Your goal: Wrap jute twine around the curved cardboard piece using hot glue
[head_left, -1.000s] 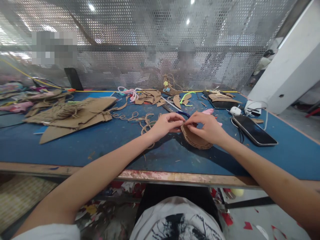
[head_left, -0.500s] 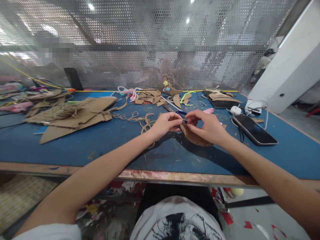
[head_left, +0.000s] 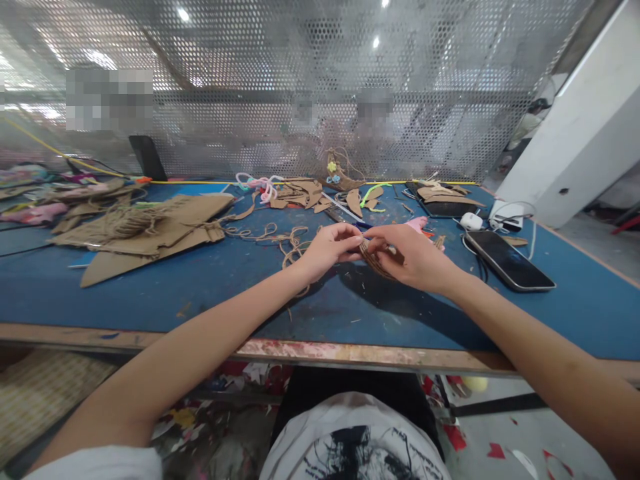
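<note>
A curved piece of layered corrugated cardboard (head_left: pixel 376 263) is held between my two hands above the blue table, mostly covered by my fingers. My left hand (head_left: pixel 334 245) pinches its left end with thumb and forefinger. My right hand (head_left: pixel 407 253) is closed over the top and right of the piece, fingertips close to the left ones. Whether a strand of twine is pinched there too, I cannot make out. Loose brown twine (head_left: pixel 293 248) lies just left of my left hand. Behind the hands, a dark blue-handled tool (head_left: pixel 364 227) is partly hidden.
Cardboard sheets (head_left: pixel 200 213) carry a wound twine bundle (head_left: pixel 133 223) at left. Pink pipe cleaners (head_left: pixel 260 183), cardboard scraps (head_left: pixel 300 193) and a decorated cardboard crescent (head_left: pixel 343 177) lie along the back by the perforated metal screen (head_left: pixel 280 87). A phone (head_left: pixel 510 260) and white charger (head_left: pixel 506 217) sit at right.
My right hand has rolled over the cardboard piece and its fingers have come nearer the left ones, so less of the cardboard shows. My left hand has hardly moved.
</note>
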The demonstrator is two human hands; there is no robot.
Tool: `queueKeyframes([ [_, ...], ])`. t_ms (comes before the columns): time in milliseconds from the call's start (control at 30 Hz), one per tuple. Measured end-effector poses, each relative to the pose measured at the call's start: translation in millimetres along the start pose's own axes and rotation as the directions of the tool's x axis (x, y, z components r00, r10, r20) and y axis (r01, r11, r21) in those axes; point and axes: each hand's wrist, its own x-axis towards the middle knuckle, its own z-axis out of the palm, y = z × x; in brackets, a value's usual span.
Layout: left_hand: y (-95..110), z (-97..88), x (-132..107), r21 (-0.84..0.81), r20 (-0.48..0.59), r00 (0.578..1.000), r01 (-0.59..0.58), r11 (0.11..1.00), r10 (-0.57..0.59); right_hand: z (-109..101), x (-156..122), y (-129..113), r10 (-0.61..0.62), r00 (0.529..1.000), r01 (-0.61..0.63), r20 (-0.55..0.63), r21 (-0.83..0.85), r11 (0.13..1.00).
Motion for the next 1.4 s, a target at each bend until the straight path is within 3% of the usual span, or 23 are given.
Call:
queueKeyframes([
  [100,1.4,-1.1,1.2,-0.011,-0.028,1.0,-0.015,1.0,0.014,-3.9,1.3,0.2,-0.027,1.0,0.027,-0.008,-0.033,0.999],
  [300,5.3,-2.5,3.3,-0.04,-0.078,0.993,-0.095,0.995,0.092,-8.0,1.1,5.3,0.111,0.992,-0.104,-0.056,0.108,0.989],
  [567,3.5,-1.4,0.9,-0.073,-0.085,0.992,-0.104,0.992,0.098,-1.6,-0.5,7.6,0.154,0.988,-0.152,0.001,0.156,0.976],
  [733,4.0,-0.2,-0.9,-0.119,-0.086,0.992,-0.104,0.987,0.094,-6.0,-0.5,3.4,0.084,0.996,-0.084,0.001,0.108,0.991],
  [900,3.9,0.1,-0.7,-0.232,-0.188,0.982,-0.061,0.971,0.017,-6.8,-0.3,0.7,-0.002,1.0,0.003,0.005,-0.128,0.992],
  [1033,4.3,2.9,-1.3,-0.324,-0.206,0.979,-0.069,0.943,0.001,-0.4,-1.0,2.6,-0.007,0.996,-0.01,-0.091,-0.188,0.982],
  [1233,8.2,5.5,-3.2,-0.341,-0.119,0.982,-0.179,0.923,0.146,-3.0,-1.9,0.8,-0.057,0.945,0.003,-0.321,-0.167,0.986],
  [1400,12.6,-0.8,-0.4,-0.234,-0.119,0.974,-0.216,0.948,0.193,-10.9,-1.9,2.3,-0.039,0.939,-0.035,-0.341,-0.207,0.978],
])
